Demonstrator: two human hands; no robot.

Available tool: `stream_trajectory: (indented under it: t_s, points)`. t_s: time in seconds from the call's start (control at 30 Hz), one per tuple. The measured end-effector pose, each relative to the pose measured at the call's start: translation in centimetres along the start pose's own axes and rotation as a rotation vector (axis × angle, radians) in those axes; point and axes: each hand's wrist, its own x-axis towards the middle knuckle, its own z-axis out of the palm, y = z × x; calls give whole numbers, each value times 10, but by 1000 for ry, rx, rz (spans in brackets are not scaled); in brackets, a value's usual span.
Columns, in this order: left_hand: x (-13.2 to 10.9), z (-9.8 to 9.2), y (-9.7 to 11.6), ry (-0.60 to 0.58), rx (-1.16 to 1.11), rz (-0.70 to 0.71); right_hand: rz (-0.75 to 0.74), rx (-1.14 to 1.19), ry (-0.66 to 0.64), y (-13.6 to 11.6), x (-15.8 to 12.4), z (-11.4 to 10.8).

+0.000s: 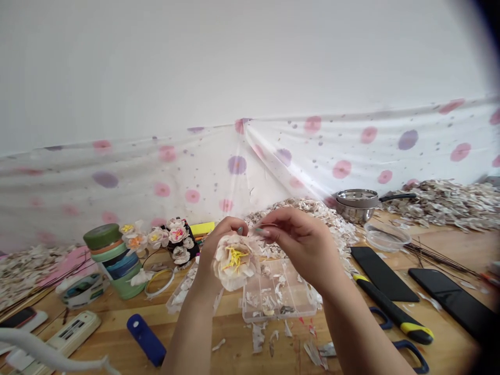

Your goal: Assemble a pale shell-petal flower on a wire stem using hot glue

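A cream-white flower with yellow stamens [235, 260] faces the camera in the middle of the view, tilted slightly downward. My left hand [223, 232] is closed behind it, its fingers mostly hidden by the petals. My right hand [291, 234] pinches a thin pale petal-like piece [255, 234] near the flower's upper right edge. The fingertips of both hands nearly meet there. Below them lies a clear compartment box [279, 307] with pale scraps in it.
Behind my hands spreads a heap of pale petals [332, 224]. To the right are a metal pot [356, 208], a black-yellow tool [394, 310], blue scissors [412, 351] and a phone [453, 297]. At left stand a green jar [117, 260] and finished flowers [177, 234].
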Motion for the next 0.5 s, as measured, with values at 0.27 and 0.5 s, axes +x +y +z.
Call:
stream_trajectory:
  t_s: [0.27,0.5]
  points:
    - [0,-3,-27,-98,-199,199,67,-159,-91,5,5,-2]
    - [2,-15,-4,-195,-213,368,181,-146,-112,1,5,-8]
